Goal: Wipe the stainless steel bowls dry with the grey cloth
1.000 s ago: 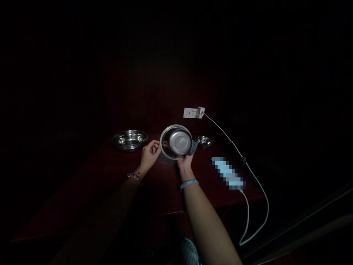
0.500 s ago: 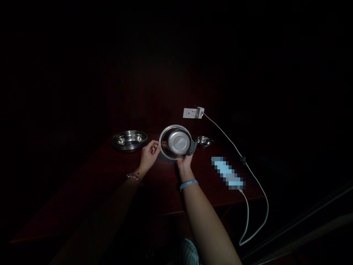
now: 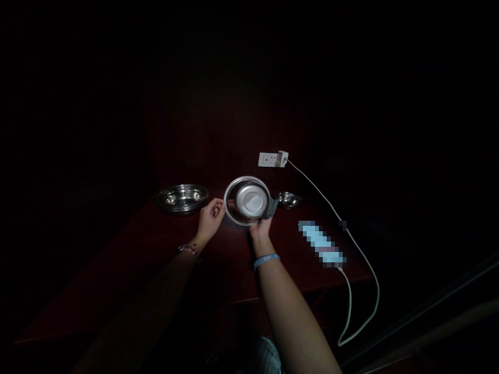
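Observation:
A shiny steel bowl (image 3: 252,200) is held tilted on its side above the table, its round underside turned toward me. My left hand (image 3: 212,212) pinches the left edge of its rim between thumb and fingers. Under and behind the bowl's lower right side, my right hand (image 3: 262,227) grips it with a grey-green cloth (image 3: 271,208) pressed against the steel. Most of the right fingers are hidden by the bowl and cloth. A stack of steel bowls (image 3: 183,198) sits left of my left hand. A smaller steel bowl (image 3: 288,200) stands just right of the cloth.
On the dark red table (image 3: 156,259), a blurred, pale blue phone-like object (image 3: 322,244) lies to the right. A white cable (image 3: 331,202) loops past the table's edge from a charger (image 3: 282,158) in the wall socket (image 3: 268,159). The surroundings are very dark.
Hardly anything differs. The whole scene shifts very slightly left in view; both hands keep their hold on the tilted bowl.

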### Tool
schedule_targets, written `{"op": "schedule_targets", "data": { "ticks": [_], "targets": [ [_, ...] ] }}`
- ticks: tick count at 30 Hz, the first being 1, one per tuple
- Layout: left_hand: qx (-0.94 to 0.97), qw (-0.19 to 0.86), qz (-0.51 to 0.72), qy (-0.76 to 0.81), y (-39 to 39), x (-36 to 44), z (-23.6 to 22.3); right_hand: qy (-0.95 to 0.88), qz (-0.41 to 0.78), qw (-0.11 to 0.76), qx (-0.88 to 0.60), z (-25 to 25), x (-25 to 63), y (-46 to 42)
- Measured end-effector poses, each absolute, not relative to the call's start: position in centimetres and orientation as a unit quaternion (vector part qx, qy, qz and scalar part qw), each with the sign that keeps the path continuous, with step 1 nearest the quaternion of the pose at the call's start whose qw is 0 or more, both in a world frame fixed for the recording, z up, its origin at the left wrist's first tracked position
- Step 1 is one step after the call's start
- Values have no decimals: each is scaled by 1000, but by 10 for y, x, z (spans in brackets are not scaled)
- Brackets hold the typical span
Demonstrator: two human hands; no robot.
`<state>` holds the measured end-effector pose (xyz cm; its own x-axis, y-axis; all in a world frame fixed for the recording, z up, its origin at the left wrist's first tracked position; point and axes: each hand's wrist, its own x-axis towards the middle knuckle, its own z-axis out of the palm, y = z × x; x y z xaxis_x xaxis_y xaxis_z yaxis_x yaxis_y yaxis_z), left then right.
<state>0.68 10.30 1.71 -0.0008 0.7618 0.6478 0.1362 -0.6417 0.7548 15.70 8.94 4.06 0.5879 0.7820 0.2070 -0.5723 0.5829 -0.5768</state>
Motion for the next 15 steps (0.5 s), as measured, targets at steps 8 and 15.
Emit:
{"op": "schedule_targets", "data": {
  "ticks": [8, 15],
  "targets": [
    [662, 261, 614, 340, 101, 6, 18, -223, 440, 842, -219, 47, 154, 84],
    [688, 205, 572, 396, 102, 4, 16, -227, 416, 839, -270, 41, 154, 89]
  ]
}}
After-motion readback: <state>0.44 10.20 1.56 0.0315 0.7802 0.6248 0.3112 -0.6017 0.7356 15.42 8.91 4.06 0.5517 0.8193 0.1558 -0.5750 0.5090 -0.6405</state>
